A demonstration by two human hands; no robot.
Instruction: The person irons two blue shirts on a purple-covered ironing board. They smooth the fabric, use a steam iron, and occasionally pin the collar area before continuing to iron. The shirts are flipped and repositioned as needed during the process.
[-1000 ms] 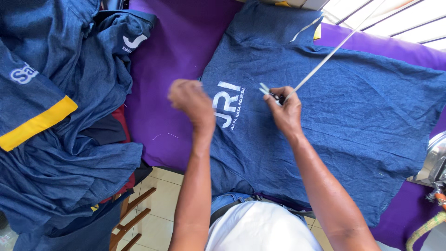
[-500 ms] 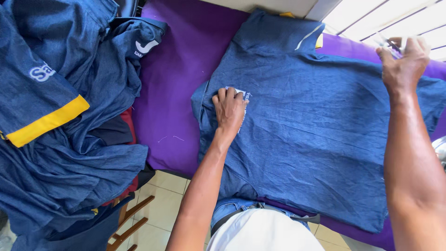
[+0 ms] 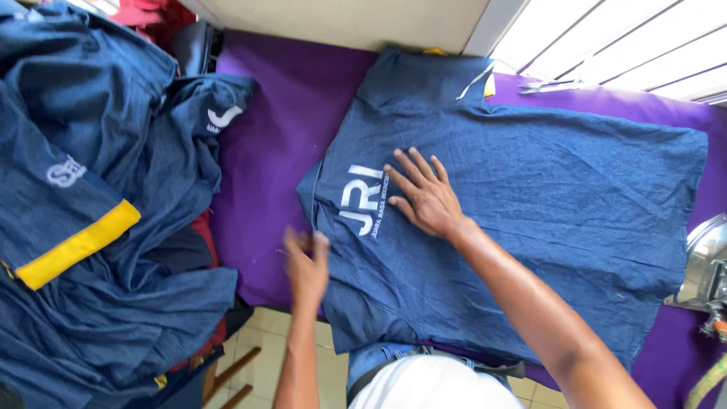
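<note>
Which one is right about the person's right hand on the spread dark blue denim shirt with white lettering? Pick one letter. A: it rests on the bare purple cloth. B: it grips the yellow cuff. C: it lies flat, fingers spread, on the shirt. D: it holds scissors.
C: the right hand lies palm down with fingers spread on the dark blue denim shirt, just right of the white lettering.

Daylight came in from the window [image 3: 628, 45] at two o'clock, where the slats were blown out to near white. The scene was bright and evenly lit, with only soft shadows under the right hand [image 3: 424, 197] at the centre. The left hand [image 3: 307, 265] at seven o'clock was smeared by motion blur. The blue shirt [image 3: 530, 204] stayed sharp. Wide-angle bending showed at the edges, notably nine o'clock.
</note>
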